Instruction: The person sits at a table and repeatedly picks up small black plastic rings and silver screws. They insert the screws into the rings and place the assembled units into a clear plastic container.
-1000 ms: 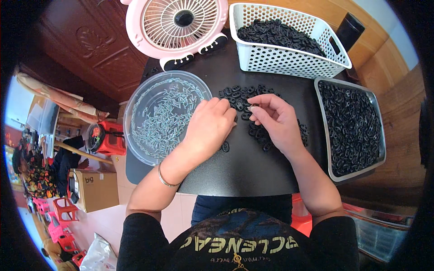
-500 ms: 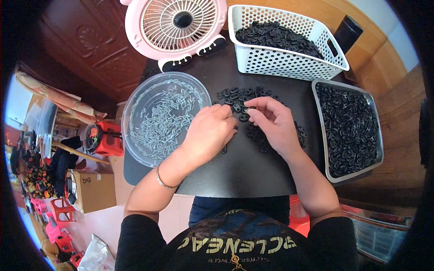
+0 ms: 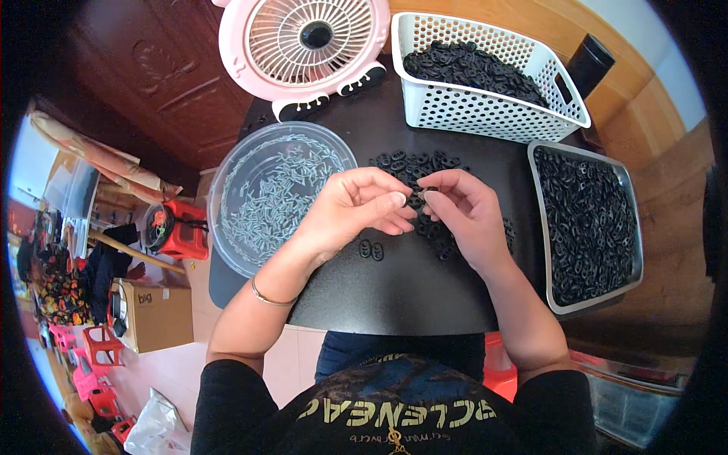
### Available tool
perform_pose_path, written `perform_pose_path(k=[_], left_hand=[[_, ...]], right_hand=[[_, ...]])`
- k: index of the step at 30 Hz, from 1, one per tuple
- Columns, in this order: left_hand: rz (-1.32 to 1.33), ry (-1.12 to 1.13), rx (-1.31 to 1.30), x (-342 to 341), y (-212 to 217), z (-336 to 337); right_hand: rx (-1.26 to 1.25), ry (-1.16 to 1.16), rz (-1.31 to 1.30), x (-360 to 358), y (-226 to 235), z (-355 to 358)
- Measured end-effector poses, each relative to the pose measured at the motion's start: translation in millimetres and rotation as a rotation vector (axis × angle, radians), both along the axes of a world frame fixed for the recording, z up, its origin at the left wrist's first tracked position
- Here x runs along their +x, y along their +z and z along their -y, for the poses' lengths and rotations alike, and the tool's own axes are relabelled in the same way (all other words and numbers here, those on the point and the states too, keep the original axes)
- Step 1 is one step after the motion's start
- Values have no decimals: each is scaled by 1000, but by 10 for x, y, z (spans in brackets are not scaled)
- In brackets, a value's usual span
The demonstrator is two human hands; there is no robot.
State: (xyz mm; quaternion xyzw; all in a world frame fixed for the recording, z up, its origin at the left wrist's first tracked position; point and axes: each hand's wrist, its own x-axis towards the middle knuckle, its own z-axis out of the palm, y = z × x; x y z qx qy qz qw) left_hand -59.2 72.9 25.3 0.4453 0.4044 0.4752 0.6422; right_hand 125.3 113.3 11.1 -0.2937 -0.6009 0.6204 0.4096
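Note:
Above the dark table my two hands meet, fingertips almost touching. My right hand [image 3: 469, 216] is closed in a pinch on a small black two-holed oval piece [image 3: 416, 200]. From the other side, thumb and forefinger of my left hand [image 3: 353, 208] pinch beside it; what they grip is hidden or too small to make out. Behind and under the hands lies a loose pile of like black pieces [image 3: 413, 162]. Two more black pieces [image 3: 371, 249] lie side by side below my left hand. Left of it, a clear round tub [image 3: 220, 239] holds many small silvery pins.
A white perforated basket [image 3: 485, 117] of black pieces stands at the back right. A shallow metal tray [image 3: 538, 227] full of them lies at the right. The pink fan [image 3: 235, 53] is behind the tub. A dark cylinder [image 3: 590, 64] stands past the basket.
My left hand has turned over and moved right and slightly down, from among the pieces to my right fingertips. The two loose pieces below it now show. My right hand keeps its pinch.

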Motion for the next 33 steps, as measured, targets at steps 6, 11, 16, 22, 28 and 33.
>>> perform_pose_path(k=[6, 11, 16, 22, 28, 33], left_hand=[[27, 24, 99, 15, -47, -19], [20, 28, 132, 5, -52, -19], [18, 86, 161, 18, -111, -33], [23, 64, 141, 27, -94, -24], [36, 70, 160, 27, -142, -15], [44, 89, 154, 59, -133, -11]], right_hand=[[-22, 16, -45, -4, 7, 15], [-37, 27, -62, -23, 5, 25], [-4, 19, -12, -12, -24, 20], [26, -26, -2, -29, -23, 28], [55, -56, 50, -35, -57, 27], [27, -65, 1, -51, -34, 43]])
